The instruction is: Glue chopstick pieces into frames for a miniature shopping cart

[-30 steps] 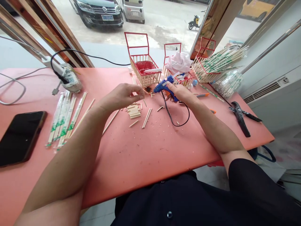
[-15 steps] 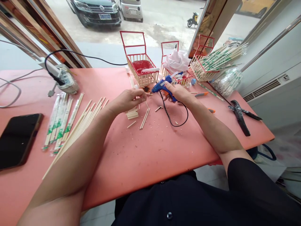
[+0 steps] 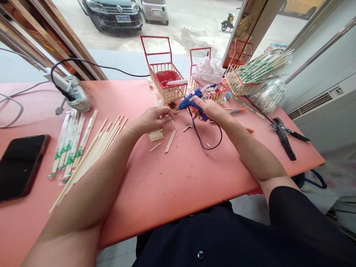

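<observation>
My right hand is wrapped around the handle of a blue glue gun, whose nozzle points left. A clear glue stick pokes out of its rear end. Close to the nozzle, my left hand pinches a short wooden stick whose lower part shows under the fingertips; the rest is hidden. Beneath that hand lies a pile of short cut sticks. Two longer sticks rest side by side to its right, and a single cut piece is nearer to me.
Small stick-built carts with red trim, one a cart, line the back. Long sticks and wrapped chopsticks lie left, near a phone and power strip. The gun's black cord loops rightward; black pliers lie far right.
The glue gun's nozzle has shifted slightly left, closer to my left fingertips. Both hands keep their grips, and the view has moved very slightly.
</observation>
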The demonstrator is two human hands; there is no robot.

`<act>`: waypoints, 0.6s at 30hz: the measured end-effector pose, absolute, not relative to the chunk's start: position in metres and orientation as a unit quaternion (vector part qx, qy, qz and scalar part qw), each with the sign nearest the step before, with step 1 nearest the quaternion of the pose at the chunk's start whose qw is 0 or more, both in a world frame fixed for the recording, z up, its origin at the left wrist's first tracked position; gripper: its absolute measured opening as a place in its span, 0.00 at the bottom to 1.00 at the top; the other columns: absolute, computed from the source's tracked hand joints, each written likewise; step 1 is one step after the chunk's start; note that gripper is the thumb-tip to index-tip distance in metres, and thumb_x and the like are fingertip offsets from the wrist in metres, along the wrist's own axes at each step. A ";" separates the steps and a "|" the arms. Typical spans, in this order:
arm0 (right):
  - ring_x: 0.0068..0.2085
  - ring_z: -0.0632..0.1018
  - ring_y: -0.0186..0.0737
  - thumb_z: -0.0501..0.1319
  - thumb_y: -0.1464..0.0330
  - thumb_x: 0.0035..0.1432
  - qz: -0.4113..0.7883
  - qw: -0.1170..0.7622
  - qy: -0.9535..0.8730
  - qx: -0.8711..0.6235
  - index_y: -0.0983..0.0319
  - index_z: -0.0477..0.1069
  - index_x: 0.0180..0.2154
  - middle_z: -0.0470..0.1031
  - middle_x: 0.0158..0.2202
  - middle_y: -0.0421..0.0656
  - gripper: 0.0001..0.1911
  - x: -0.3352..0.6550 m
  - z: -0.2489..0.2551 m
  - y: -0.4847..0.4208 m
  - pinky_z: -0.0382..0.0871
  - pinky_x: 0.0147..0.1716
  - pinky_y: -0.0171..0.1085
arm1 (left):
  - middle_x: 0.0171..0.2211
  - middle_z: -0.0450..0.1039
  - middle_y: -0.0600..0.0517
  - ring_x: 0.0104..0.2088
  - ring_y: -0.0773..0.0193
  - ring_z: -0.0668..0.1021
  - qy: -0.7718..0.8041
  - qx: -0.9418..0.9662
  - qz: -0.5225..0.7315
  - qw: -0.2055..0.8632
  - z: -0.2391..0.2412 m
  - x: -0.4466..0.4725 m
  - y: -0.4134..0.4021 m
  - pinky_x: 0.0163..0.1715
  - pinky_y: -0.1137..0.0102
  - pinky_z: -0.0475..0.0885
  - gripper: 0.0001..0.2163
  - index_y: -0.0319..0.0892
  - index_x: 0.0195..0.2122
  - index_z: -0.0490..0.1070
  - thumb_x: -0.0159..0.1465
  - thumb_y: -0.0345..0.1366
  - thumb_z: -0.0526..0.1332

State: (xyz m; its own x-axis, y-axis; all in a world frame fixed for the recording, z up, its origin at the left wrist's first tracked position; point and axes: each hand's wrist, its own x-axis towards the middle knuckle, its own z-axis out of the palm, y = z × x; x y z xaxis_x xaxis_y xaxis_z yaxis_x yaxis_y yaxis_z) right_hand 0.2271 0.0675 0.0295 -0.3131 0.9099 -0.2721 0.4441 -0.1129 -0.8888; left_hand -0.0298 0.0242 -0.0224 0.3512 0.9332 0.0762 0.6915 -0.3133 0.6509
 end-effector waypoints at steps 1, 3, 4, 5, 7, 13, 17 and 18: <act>0.16 0.70 0.27 0.55 0.56 0.84 0.514 0.228 -0.625 -0.542 0.63 0.75 0.29 0.79 0.21 0.40 0.30 0.227 0.030 0.067 0.60 0.14 0.27 | 0.42 0.85 0.46 0.34 0.62 0.75 0.524 0.778 0.225 0.266 -0.022 -0.030 0.024 0.42 0.66 0.72 0.12 0.41 0.45 0.83 0.68 0.38 0.62; 0.16 0.71 0.27 0.54 0.57 0.85 0.514 0.230 -0.624 -0.542 0.64 0.75 0.30 0.79 0.21 0.40 0.30 0.227 0.033 0.066 0.61 0.15 0.27 | 0.40 0.84 0.47 0.34 0.61 0.75 0.529 0.777 0.216 0.265 -0.022 -0.029 0.024 0.42 0.66 0.72 0.14 0.41 0.48 0.84 0.68 0.37 0.62; 0.16 0.71 0.27 0.54 0.58 0.85 0.515 0.230 -0.624 -0.541 0.64 0.75 0.30 0.80 0.22 0.40 0.29 0.227 0.034 0.065 0.61 0.15 0.27 | 0.39 0.84 0.47 0.34 0.61 0.76 0.532 0.776 0.213 0.263 -0.022 -0.029 0.023 0.43 0.66 0.72 0.15 0.41 0.50 0.84 0.68 0.38 0.62; 0.16 0.71 0.27 0.54 0.58 0.85 0.517 0.230 -0.625 -0.538 0.64 0.75 0.31 0.80 0.22 0.40 0.29 0.227 0.035 0.064 0.61 0.15 0.27 | 0.38 0.83 0.48 0.34 0.61 0.76 0.534 0.776 0.210 0.263 -0.022 -0.029 0.023 0.43 0.65 0.73 0.15 0.41 0.51 0.85 0.68 0.38 0.62; 0.17 0.70 0.27 0.54 0.57 0.85 0.523 0.234 -0.625 -0.531 0.63 0.74 0.31 0.80 0.23 0.40 0.28 0.227 0.037 0.063 0.60 0.15 0.27 | 0.37 0.82 0.48 0.35 0.61 0.76 0.536 0.774 0.209 0.265 -0.022 -0.029 0.023 0.43 0.65 0.73 0.16 0.41 0.51 0.85 0.68 0.38 0.62; 0.19 0.70 0.27 0.56 0.52 0.83 0.548 0.292 -0.617 -0.484 0.60 0.73 0.38 0.80 0.25 0.38 0.24 0.228 0.039 0.063 0.60 0.17 0.29 | 0.33 0.80 0.50 0.34 0.60 0.76 0.529 0.762 0.237 0.288 -0.021 -0.028 0.024 0.41 0.67 0.72 0.13 0.43 0.48 0.86 0.66 0.37 0.64; 0.21 0.70 0.28 0.53 0.39 0.78 0.557 0.327 -0.618 -0.449 0.60 0.74 0.39 0.79 0.26 0.38 0.33 0.234 0.043 0.064 0.60 0.19 0.30 | 0.38 0.85 0.48 0.34 0.61 0.76 0.519 0.749 0.263 0.317 -0.020 -0.027 0.023 0.40 0.68 0.70 0.07 0.44 0.41 0.84 0.65 0.35 0.66; 0.22 0.71 0.28 0.51 0.37 0.77 0.559 0.343 -0.618 -0.434 0.60 0.75 0.39 0.79 0.27 0.39 0.35 0.235 0.045 0.063 0.60 0.19 0.30 | 0.41 0.86 0.47 0.34 0.61 0.76 0.516 0.748 0.267 0.322 -0.020 -0.026 0.023 0.40 0.68 0.70 0.06 0.44 0.39 0.83 0.65 0.35 0.66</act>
State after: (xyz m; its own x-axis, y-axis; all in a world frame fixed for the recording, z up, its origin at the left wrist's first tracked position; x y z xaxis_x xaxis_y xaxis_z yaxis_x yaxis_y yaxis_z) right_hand 0.2353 0.0634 0.0452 -0.3890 0.9192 -0.0608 0.1533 -0.0005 -0.9882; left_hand -0.0262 0.0225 -0.0197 0.3251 0.9432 0.0681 0.5992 -0.2612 0.7568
